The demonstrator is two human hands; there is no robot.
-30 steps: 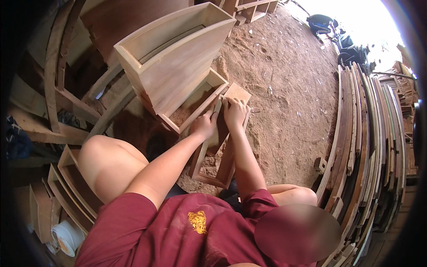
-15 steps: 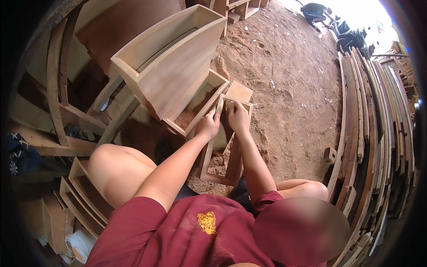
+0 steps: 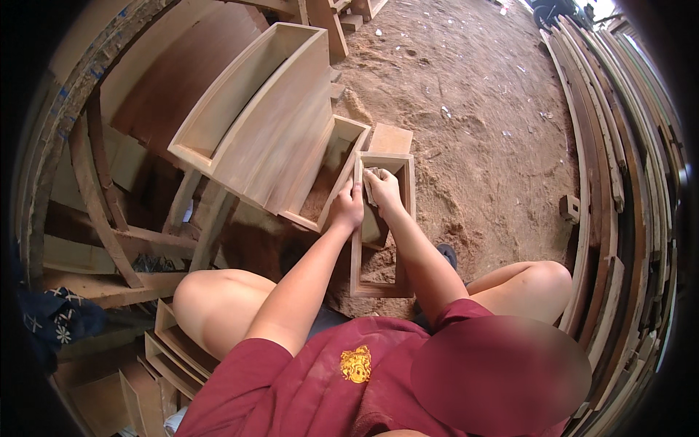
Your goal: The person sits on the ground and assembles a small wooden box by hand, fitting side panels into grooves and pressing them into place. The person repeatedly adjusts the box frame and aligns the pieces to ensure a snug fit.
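Note:
A long, narrow wooden drawer frame (image 3: 382,290) lies in front of me between my knees, and the ground shows through its near part. My left hand (image 3: 346,205) is closed on its left side rail, thumb along the top. Inside the far end, my right hand (image 3: 386,191) presses a pale folded sheet, seemingly sandpaper (image 3: 371,182), against the inner face of that same left rail. A wooden block (image 3: 392,138) sits at the frame's far end. Touching the frame's left side is an open wooden drawer box (image 3: 351,133) with reddish dust inside.
Large drawer boxes (image 3: 255,120) stand upright at the left, beside a rough timber structure (image 3: 102,197). Stacked boards (image 3: 597,182) line the right side. A small wood block (image 3: 570,209) lies near them on the dusty ground (image 3: 473,146). More wooden trays (image 3: 171,357) are by my left knee.
The view has shifted, and the drawer frame now stands straighter before me. My right hand has moved slightly nearer along the inner left rail with the sheet. The left hand keeps its hold.

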